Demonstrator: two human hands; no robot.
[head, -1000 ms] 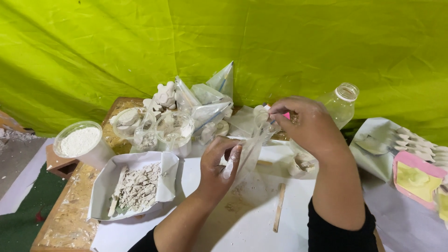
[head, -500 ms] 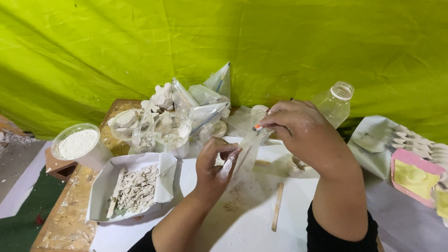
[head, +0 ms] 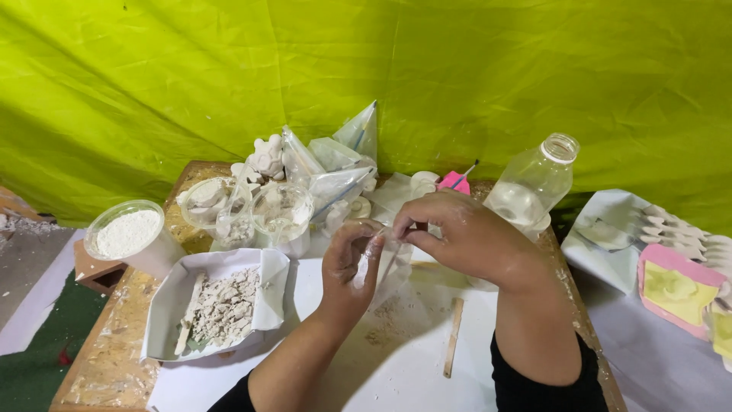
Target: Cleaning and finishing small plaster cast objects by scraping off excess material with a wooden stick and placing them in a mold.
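Observation:
My left hand (head: 347, 267) and my right hand (head: 465, 236) meet over the white paper (head: 396, 366) that covers the wooden table. Together they grip a small clear plastic bag (head: 390, 268) with a white piece inside it. The left fingers pinch the bag's left side. The right fingers pinch its top edge. Both hands are dusted with white powder.
A white tray of broken plaster bits (head: 217, 305) lies to the left, a round tub of white powder (head: 130, 235) beyond it. Clear cups, bagged white figures (head: 320, 175), a glass bottle (head: 534, 187) and a wooden stick (head: 453, 347) surround the hands. Pink moulds (head: 679, 286) sit at right.
My right hand has come down and to the left toward the left hand. Both now pinch the bag close together.

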